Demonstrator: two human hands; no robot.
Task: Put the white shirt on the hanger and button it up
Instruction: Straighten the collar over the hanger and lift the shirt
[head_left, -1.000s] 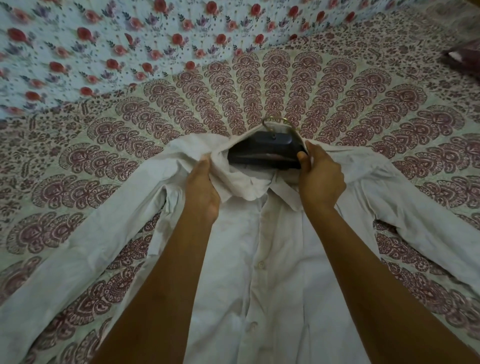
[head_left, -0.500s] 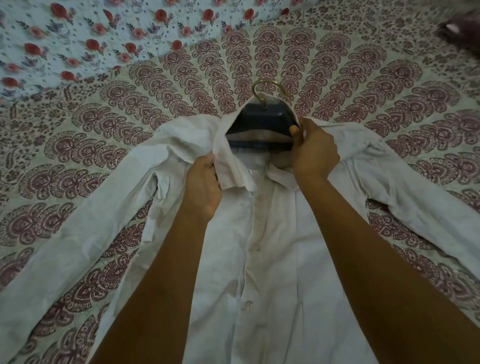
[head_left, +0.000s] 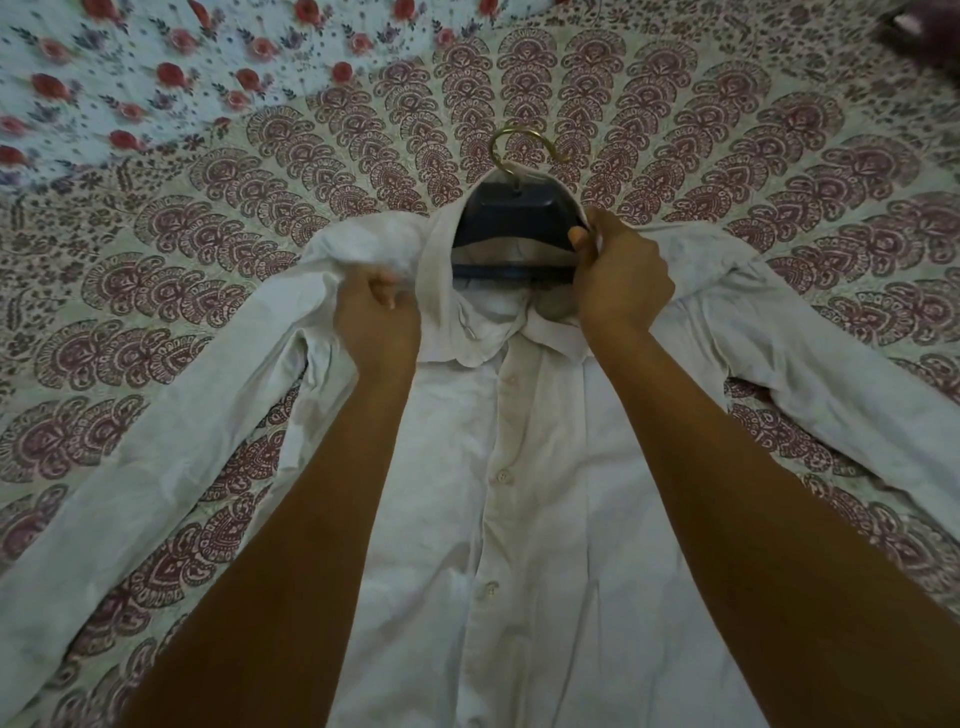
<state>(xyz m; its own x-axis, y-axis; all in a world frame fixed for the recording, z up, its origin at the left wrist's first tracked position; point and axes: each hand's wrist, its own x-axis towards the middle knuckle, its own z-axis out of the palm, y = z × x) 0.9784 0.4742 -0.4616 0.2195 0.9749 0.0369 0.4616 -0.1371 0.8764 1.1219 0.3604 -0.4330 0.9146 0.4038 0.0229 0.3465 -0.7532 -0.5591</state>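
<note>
The white shirt lies flat on the bed, front up, sleeves spread to both sides, with several buttons showing down the placket. A dark blue hanger with a brass hook sits inside the neck opening; its shoulders are hidden under the cloth. My left hand grips a bunch of shirt fabric at the left shoulder, beside the collar. My right hand pinches the right side of the collar against the hanger's edge.
The bed is covered by a cream sheet with maroon paisley fans. A pale blue cloth with red flowers lies at the far left. Something dark sits at the top right corner.
My left hand has slid down and left from the collar edge to the shoulder fabric. The collar has opened wider, showing more of the hanger. My right hand stays on the collar.
</note>
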